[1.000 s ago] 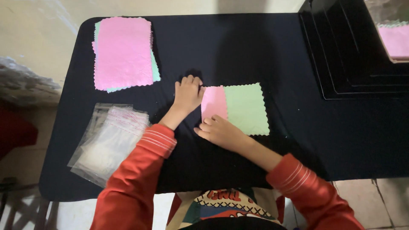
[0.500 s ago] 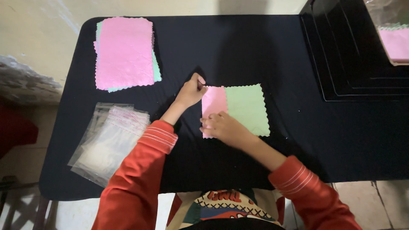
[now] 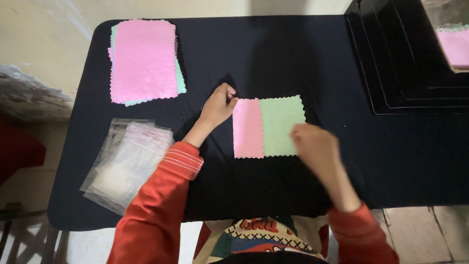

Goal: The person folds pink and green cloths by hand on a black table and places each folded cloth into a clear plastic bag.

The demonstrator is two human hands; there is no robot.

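A green cloth [image 3: 281, 124] with zigzag edges lies in the middle of the black table [image 3: 293, 54]; a pink cloth [image 3: 247, 129] is folded over its left part. My left hand [image 3: 218, 105] pinches the top left corner of the pink cloth. Blurred with motion, my right hand [image 3: 315, 143] hovers over the green cloth's lower right corner, fingers curled, and I cannot tell whether it touches the cloth.
A stack of pink and green cloths [image 3: 144, 61] lies at the table's far left. Clear plastic bags [image 3: 128, 161] are piled near the left front edge. Black trays [image 3: 410, 54] are stacked at the far right, with a box of pink cloths [image 3: 454, 44] beyond.
My right hand has slid from the pink cloth's lower left edge across to the green cloth's right side. My left hand has stayed at the top left corner.
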